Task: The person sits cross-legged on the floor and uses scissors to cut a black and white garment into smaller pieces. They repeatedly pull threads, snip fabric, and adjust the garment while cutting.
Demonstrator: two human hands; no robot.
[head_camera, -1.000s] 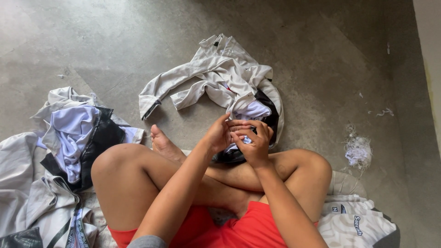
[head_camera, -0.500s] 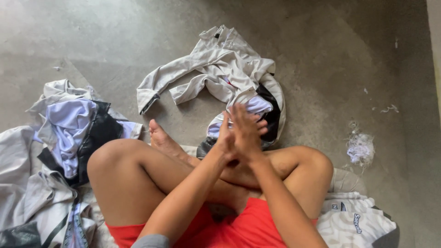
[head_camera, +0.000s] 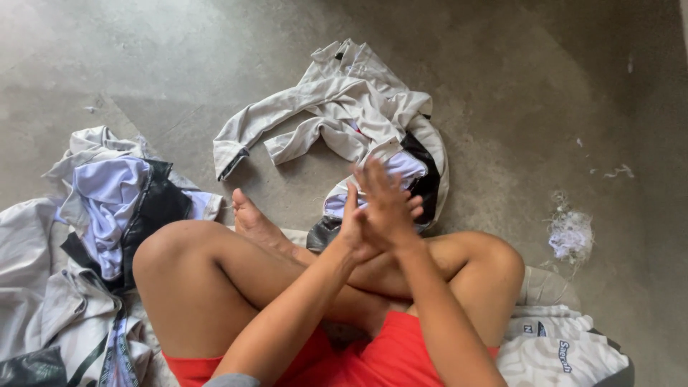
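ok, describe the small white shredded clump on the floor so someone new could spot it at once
Start from the person's bent knee at the right of the picture, on the grey concrete floor. Just beyond it, further right, lies the small clump of shredded white fluff, with a few stray wisps above it. Unlike the garment piles around, it is tiny, frayed and shapeless, with no sleeves or folds.

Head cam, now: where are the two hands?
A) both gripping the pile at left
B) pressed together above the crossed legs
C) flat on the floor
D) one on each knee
B: the left hand and right hand meet palm to palm over the crossed legs.
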